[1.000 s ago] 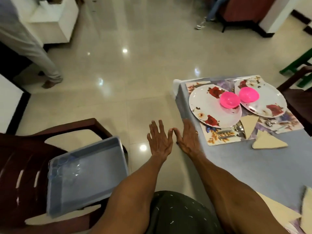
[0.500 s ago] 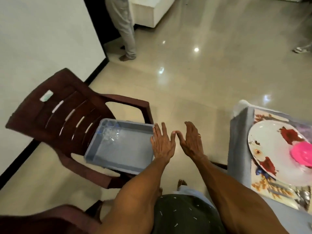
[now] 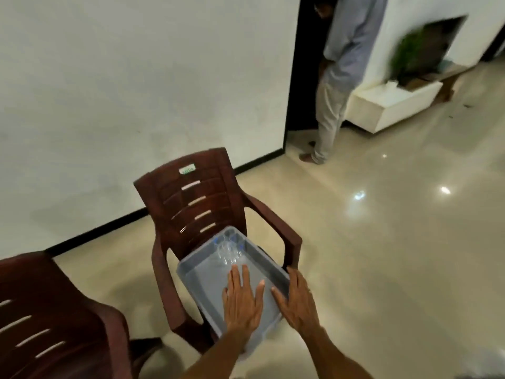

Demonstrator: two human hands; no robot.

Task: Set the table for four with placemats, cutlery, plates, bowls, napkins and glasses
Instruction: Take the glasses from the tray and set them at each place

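Both forearms stretched forward and down from the bottom edge, fingers straight and spread, gripping nothing. Left hand [image 3: 243, 299] flat over the inside of the grey tray [image 3: 196, 280], fingertips pointing toward its far end; right hand [image 3: 296, 302] just beside it, hovering at the tray's right rim, whether touching or not cannot be told. Clear glasses [image 3: 228, 248] bunched in the tray's far corner, straight ahead of the left fingertips and close to them, slightly up and left of the right hand; blurred, so number not countable. Left hand the nearer of the two, likely the first to reach them. Tray's long axis running away from the body and a little leftward, toward the chair back, so a reach along that line seems called for. Tray resting on the seat of a dark brown plastic chair [image 3: 196, 198], its near end overhanging the seat front. A second brown chair [image 3: 54, 318] near at the lower left. No tabletop in view. Beyond, glossy beige floor [image 3: 382, 255] with lamp reflections, a white wall [image 3: 136, 77] with a black skirting strip, a dark doorway with a person [image 3: 344, 64] standing in it, and a white ledge [image 3: 393, 105] bearing a green plant [image 3: 415, 50] at the far right.
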